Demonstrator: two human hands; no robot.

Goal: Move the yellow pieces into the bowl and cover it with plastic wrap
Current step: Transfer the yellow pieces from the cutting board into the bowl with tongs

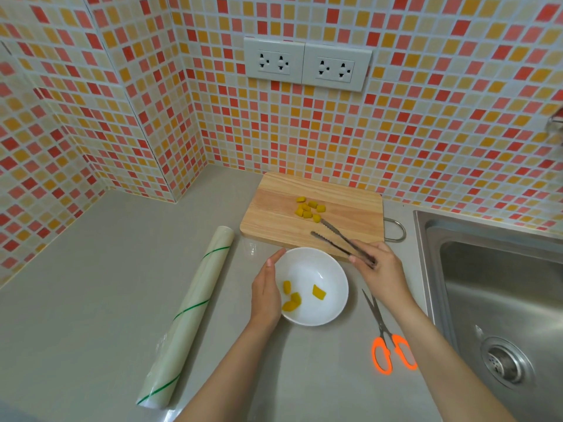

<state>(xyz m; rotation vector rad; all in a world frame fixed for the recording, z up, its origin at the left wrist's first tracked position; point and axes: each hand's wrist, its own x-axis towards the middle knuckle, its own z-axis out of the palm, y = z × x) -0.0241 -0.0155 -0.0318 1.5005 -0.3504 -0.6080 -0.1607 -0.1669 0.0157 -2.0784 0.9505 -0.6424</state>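
Note:
A white bowl (326,269) sits on the grey counter with several yellow pieces (291,298) inside. My left hand (266,289) rests against the bowl's left rim, fingers together. My right hand (379,268) grips metal tongs (338,240), whose tips are spread apart and reach toward the pile of yellow pieces (309,209) on the wooden cutting board (274,214). One tong tip touches the nearest piece. A roll of plastic wrap (189,315) lies to the left of the bowl.
Orange-handled scissors (387,339) lie right of the bowl, under my right forearm. A steel sink (499,287) takes up the right side. Tiled walls with power outlets (307,63) close off the back and left.

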